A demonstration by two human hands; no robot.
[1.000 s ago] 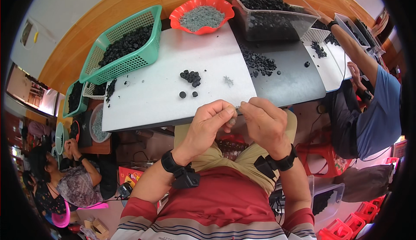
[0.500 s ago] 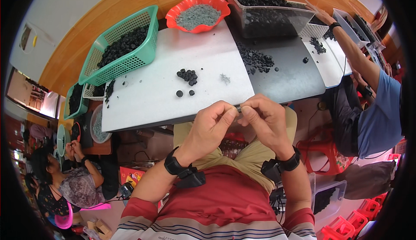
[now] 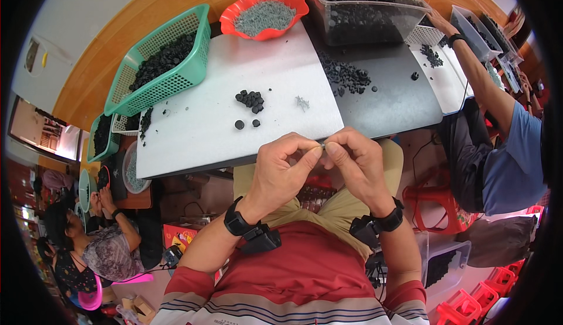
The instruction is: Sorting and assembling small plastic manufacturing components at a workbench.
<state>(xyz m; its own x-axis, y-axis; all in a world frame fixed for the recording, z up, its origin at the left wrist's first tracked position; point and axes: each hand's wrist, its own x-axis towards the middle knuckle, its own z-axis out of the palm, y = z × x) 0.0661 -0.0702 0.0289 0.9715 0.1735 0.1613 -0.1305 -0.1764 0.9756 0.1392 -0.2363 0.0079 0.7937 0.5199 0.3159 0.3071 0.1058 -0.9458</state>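
My left hand (image 3: 282, 165) and my right hand (image 3: 359, 167) meet at the near edge of the white sheet (image 3: 193, 123), thumbs and forefingers closed in pinches. Between the fingertips is a tiny greyish piece (image 3: 322, 145), mostly hidden, its kind too small to make out. Farther off on the sheet lies a cluster of small black parts (image 3: 250, 100). Two round black caps (image 3: 239, 124) sit apart just below it. Right of the cluster is a little heap of thin grey pieces (image 3: 302, 103).
At the back stand a green basket (image 3: 193, 70) of black parts, a red scalloped bowl (image 3: 233, 31) of grey pieces and a clear bin (image 3: 375, 29) of black parts. Loose black parts (image 3: 346, 76) lie on the dark mat. A co-worker's arm (image 3: 478, 70) reaches in at right.
Both hands stay together, their fingertips shifting slightly around the small piece. The surroundings sit a little higher and farther left in the picture. The parts on the sheet keep their arrangement.
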